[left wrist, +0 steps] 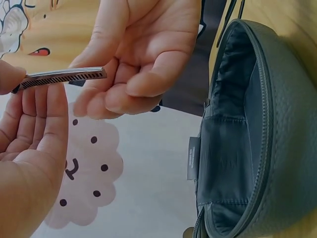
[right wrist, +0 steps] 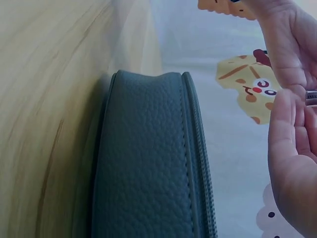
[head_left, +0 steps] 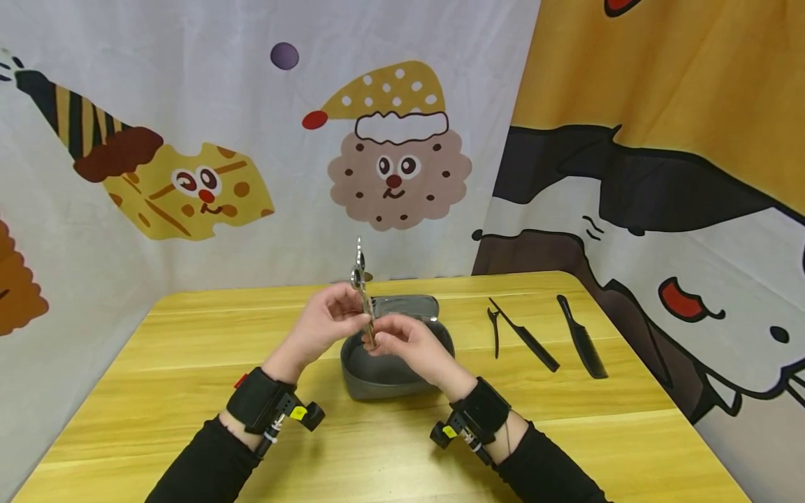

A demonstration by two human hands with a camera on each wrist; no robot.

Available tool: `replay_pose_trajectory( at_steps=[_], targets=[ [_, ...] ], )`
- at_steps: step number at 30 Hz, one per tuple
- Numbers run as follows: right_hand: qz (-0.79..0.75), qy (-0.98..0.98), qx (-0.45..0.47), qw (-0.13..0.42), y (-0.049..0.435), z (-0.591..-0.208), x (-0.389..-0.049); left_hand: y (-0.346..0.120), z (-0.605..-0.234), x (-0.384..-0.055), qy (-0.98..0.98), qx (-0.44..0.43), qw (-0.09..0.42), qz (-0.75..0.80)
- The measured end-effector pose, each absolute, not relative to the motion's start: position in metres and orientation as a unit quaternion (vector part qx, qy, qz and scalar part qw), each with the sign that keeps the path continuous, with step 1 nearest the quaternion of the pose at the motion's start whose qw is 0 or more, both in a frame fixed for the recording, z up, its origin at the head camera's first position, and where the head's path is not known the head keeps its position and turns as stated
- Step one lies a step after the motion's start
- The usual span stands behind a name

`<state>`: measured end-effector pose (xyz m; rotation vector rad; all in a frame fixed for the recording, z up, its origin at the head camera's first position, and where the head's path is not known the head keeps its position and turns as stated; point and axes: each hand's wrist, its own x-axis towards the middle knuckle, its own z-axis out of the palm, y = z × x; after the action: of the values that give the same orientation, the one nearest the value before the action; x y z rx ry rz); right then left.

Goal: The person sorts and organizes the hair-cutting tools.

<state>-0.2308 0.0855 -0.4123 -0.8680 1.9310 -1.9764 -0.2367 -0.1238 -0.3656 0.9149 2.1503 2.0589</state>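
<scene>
In the head view my left hand pinches a pair of thinning scissors between thumb and fingers, handles pointing up. The toothed blade shows in the left wrist view, its tip in front of my right palm. My right hand has its fingers loosely bent right at the blade tip, and no finger crosses in front of that tip. Both hands are above an unzipped grey case with a textured outside. Its dark lined inside shows in the left wrist view, with a small tag on the edge.
Right of the case on the wooden table lie a black hair clip, a black tail comb and a black handled comb. The case's lid is folded back. A cartoon-printed curtain hangs behind the table.
</scene>
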Motion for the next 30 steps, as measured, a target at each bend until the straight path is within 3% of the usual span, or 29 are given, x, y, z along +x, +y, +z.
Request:
replay_pose_trajectory(
  at_steps=[13,30],
  targets=[
    [-0.706,0.626,-0.290,0.157,0.080,-0.413,-0.228,-0.122,-0.370,-0.236,0.661,0.313,0.023,0.682],
    [-0.682,0.663,-0.285,0.118,0.090,-0.414,-0.228,-0.125,-0.374,-0.239,0.699,0.289,0.044,0.653]
  ],
)
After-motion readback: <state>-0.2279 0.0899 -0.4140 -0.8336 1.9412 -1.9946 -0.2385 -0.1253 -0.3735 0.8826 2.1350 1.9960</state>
